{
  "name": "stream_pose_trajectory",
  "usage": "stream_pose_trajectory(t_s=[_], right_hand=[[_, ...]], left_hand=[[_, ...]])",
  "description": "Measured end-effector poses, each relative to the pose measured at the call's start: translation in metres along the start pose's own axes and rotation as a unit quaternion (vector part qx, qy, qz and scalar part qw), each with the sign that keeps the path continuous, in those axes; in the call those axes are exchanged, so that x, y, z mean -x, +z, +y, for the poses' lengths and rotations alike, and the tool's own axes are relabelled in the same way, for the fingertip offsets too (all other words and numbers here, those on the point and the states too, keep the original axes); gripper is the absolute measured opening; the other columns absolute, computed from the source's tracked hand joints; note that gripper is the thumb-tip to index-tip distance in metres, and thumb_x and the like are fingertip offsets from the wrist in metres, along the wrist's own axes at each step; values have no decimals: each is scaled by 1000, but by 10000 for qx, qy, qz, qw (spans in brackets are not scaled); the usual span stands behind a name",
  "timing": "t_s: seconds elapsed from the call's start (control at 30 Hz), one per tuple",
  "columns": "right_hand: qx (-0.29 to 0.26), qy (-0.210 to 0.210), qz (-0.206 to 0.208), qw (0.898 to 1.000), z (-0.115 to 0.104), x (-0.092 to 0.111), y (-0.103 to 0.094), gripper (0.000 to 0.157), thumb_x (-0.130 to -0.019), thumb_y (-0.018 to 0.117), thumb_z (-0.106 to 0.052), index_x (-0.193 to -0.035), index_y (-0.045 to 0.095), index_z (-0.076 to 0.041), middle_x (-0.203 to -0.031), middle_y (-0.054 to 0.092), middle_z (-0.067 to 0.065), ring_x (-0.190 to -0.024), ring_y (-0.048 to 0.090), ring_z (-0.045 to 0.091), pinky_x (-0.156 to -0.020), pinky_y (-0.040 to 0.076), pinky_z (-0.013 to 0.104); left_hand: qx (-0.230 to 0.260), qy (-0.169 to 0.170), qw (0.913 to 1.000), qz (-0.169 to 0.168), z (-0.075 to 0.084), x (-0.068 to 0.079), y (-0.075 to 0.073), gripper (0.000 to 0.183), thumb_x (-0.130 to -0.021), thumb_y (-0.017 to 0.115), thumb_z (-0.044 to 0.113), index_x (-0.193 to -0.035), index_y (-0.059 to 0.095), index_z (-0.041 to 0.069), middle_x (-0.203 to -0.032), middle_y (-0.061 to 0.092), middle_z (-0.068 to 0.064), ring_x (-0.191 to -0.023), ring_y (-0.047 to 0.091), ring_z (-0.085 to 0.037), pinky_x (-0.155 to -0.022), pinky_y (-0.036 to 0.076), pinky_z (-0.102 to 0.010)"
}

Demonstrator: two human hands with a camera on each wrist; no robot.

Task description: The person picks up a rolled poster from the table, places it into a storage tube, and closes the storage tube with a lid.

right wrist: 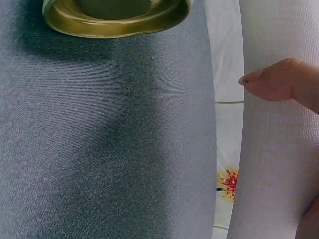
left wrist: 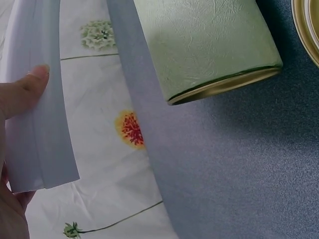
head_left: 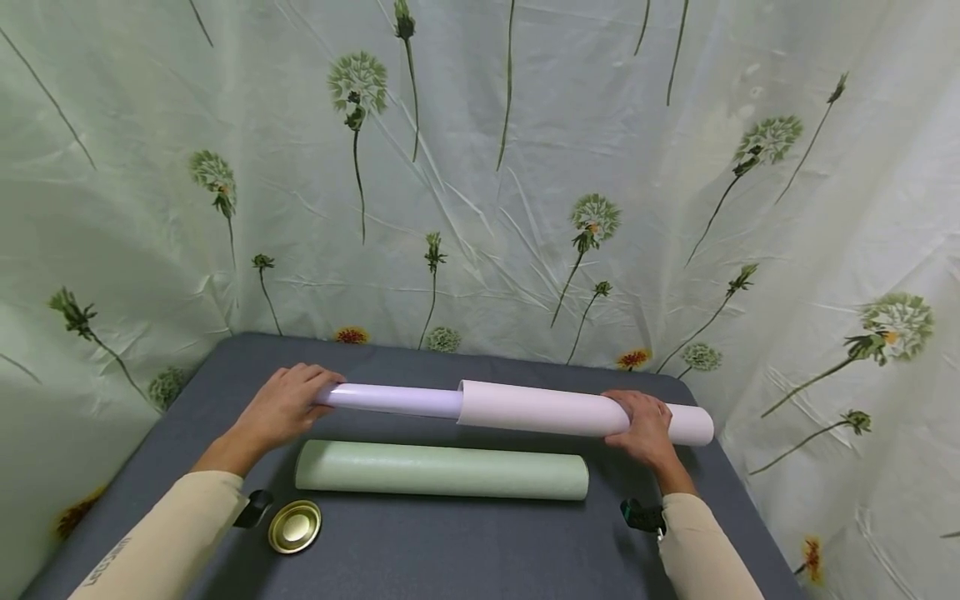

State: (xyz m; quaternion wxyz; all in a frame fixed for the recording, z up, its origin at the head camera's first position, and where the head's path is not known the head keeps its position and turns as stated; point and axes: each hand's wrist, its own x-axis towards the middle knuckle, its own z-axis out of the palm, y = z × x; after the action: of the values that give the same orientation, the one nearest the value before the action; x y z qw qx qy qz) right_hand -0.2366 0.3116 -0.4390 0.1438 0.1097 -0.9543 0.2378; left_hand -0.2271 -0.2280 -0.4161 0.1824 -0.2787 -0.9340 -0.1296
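A pale white-lilac roll [head_left: 397,400], slim and with overlapping layers in the left wrist view, juts leftward out of a wider whitish roll [head_left: 532,408]. My left hand [head_left: 288,400] grips the slim roll near its left end, the thumb lying along its side. Farther right, my right hand [head_left: 641,423] holds the wide roll near its right end, with thumb and fingers around it. Both rolls are held level above the table's far part. Nearer to me lies a light green cylindrical tube [head_left: 442,471] with gold rims; its right end looks open in the right wrist view.
A round gold metal lid [head_left: 295,527] lies on the dark grey cloth-covered table [head_left: 465,550], in front of the green tube's left end. Whitish curtains [head_left: 480,208] printed with dandelions hang behind the table and on both sides.
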Motion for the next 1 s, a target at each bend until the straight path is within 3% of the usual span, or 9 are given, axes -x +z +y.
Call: stream_pose_trajectory(t_s=[0.73, 1.0], right_hand=[[34, -215, 140, 9997, -9, 0, -5, 66, -53, 86, 1, -115, 65, -3, -114, 62, 23, -112, 47, 46, -95, 19, 63], [7, -273, 222, 9994, -11, -2, -4, 66, -52, 88, 1, -113, 66, -5, -113, 62, 22, -111, 47, 46, -94, 19, 64]], left_hand=[[134, 337, 9991, 240, 17, -9, 15, 42, -71, 84, 12, -110, 68, 11, -103, 65, -9, -93, 60, -29, -74, 46, -48], [227, 313, 9992, 93, 24, -13, 17, 41, -73, 83, 12, -111, 68, 10, -103, 63, -8, -91, 60, -27, -73, 47, -47]])
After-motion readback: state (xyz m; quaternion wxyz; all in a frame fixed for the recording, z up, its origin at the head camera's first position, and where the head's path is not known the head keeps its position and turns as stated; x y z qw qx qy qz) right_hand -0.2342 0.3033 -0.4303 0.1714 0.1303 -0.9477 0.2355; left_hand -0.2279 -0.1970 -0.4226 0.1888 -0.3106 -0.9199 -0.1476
